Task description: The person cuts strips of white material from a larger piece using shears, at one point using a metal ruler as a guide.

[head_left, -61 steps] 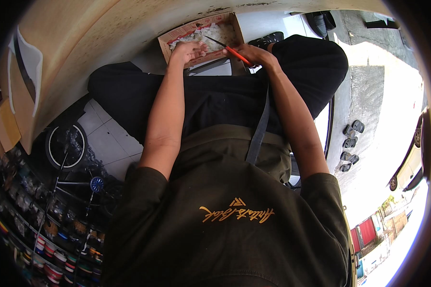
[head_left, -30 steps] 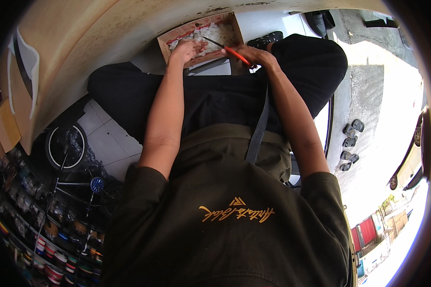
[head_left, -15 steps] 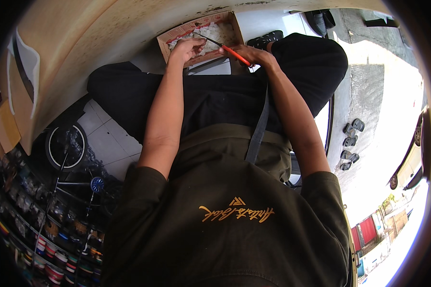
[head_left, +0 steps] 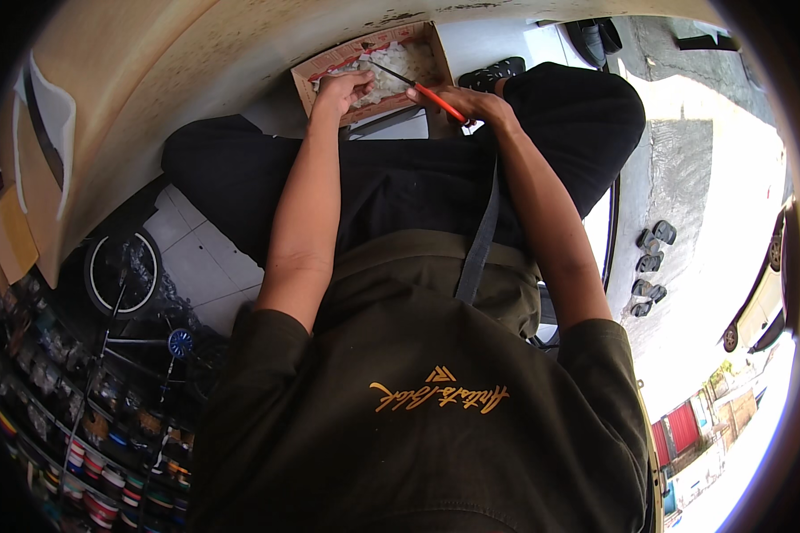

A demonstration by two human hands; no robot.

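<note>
My right hand (head_left: 471, 102) is closed around an orange-handled tool (head_left: 443, 104) with a long, thin, dark end; its exact kind does not show. The dark end points up and left over an open, shallow cardboard box (head_left: 444, 53). White, crumpled-looking bits (head_left: 409, 62) fill much of the box. My left hand (head_left: 347, 87) is over the box's near left part, its fingers drawn together close to the white bits. Whatever those fingers hold, if anything, is too small to make out. The tool's tip is a little beyond my left fingertips.
Behind the box rises a stained, pale curved wall (head_left: 240, 53). My crossed legs in black trousers (head_left: 240, 178) lie on both sides. A small bicycle wheel (head_left: 123, 273) and racks of coloured tubs (head_left: 98, 497) stand at left. Several sandals (head_left: 653, 253) lie at right.
My left fingers have pulled back slightly from the tool's tip, and the tip has shifted a little to the right. My right hand keeps its hold on the tool.
</note>
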